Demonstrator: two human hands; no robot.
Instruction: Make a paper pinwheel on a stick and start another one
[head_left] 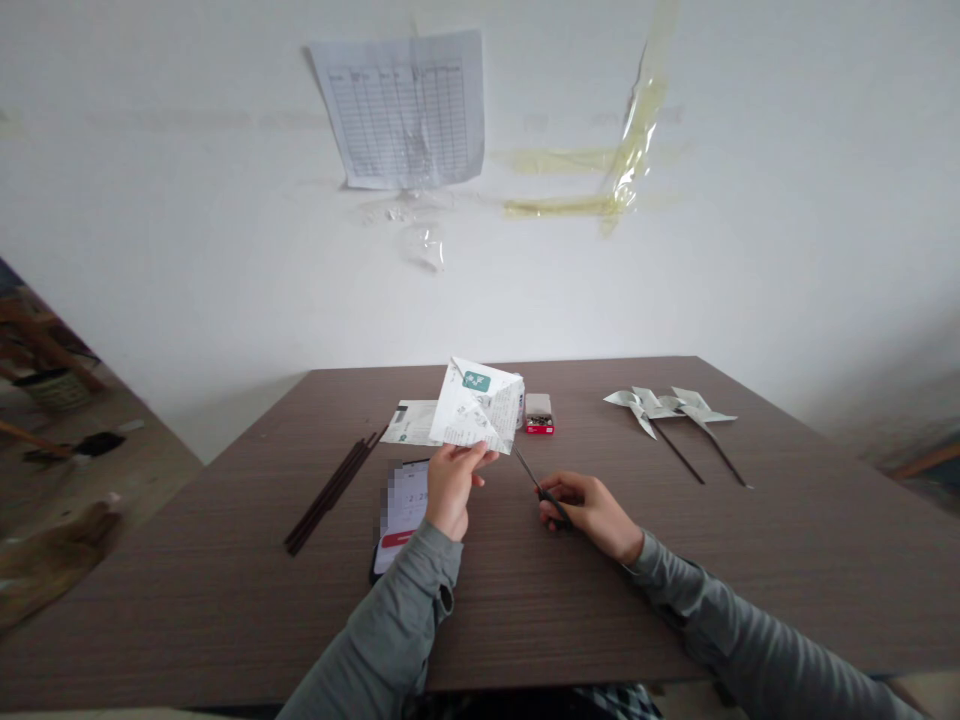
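Note:
My left hand (454,488) pinches a square of printed paper (480,402) by its lower edge and holds it up above the table. Creases run diagonally across the sheet, and a green patch is printed near its top. In my right hand (589,508) are scissors (553,503) with dark handles. Their blades point up and left, and the tips meet the paper's lower right corner; whether they have cut into it I cannot tell. Behind the square lies more printed paper (409,421), partly hidden by it.
A phone (401,505) lies beside my left wrist, with several dark sticks (330,495) to its left. A small red box (539,414) of metal pieces stands behind the scissors. Paper pinwheels (645,405) on sticks lie at the right. The table (750,560) meets a white wall.

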